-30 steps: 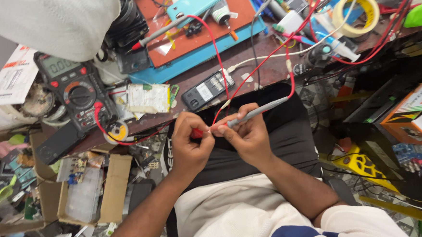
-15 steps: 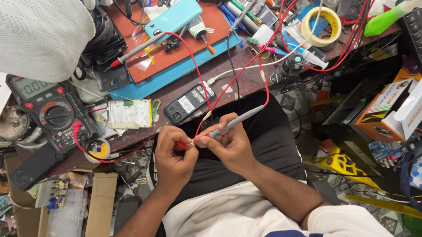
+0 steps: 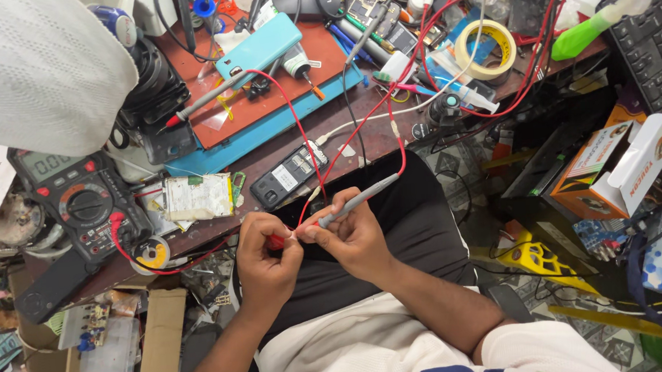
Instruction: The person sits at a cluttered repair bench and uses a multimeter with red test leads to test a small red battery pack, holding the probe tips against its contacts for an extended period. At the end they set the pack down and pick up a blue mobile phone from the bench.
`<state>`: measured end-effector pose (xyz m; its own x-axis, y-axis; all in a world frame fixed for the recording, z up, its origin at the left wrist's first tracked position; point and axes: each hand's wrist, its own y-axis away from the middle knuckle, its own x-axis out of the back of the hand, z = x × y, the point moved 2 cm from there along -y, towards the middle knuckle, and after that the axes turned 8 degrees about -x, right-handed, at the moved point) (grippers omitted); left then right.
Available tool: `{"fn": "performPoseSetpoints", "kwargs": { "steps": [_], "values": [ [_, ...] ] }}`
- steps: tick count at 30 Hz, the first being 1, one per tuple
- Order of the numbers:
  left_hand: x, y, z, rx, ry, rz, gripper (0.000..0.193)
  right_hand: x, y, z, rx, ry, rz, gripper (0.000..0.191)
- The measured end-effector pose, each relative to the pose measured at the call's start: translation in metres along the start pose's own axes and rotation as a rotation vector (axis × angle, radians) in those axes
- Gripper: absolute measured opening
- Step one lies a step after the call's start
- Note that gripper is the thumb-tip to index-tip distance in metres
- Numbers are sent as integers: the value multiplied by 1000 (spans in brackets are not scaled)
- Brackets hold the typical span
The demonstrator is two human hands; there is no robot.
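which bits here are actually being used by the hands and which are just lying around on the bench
In hand:
left hand and right hand pinch the grey test probe
red lead runs from it
multimeter

Lying about:
teal phone
tape roll
black keypad phone
green spray bottle
orange box

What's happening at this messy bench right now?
A person sits at a cluttered electronics bench, both hands over the lap. The right hand holds a grey test probe on a red lead. The left hand pinches a small red piece against its tip. A multimeter lies at the left, beside a small dark phone.
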<state>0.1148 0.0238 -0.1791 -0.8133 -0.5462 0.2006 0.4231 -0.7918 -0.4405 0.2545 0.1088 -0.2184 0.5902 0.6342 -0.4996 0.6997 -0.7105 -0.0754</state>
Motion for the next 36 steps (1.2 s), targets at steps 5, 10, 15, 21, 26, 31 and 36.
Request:
{"fn": "performPoseSetpoints", "kwargs": {
  "steps": [5,10,15,21,26,31,36],
  "values": [
    [1,2,0,20,-4,5,20,-1,1,0,-10,9,0,39],
    [1,0,1,-21,8,4,21,-1,0,0,-9,9,2,39],
    [2,-1,2,-4,-2,-6,22,-2,1,-1,-2,-8,-11,40],
    [4,0,3,-35,1,-3,21,-4,-1,-2,-15,-15,-1,40],
    [5,1,7,-12,-8,6,22,-5,1,-2,-45,-33,24,39],
    [5,-2,6,-54,-21,10,22,-6,0,-3,-16,-6,9,39],
    [7,-1,8,-31,-9,0,21,-7,0,-6,-25,8,10,39]
  ]
}}
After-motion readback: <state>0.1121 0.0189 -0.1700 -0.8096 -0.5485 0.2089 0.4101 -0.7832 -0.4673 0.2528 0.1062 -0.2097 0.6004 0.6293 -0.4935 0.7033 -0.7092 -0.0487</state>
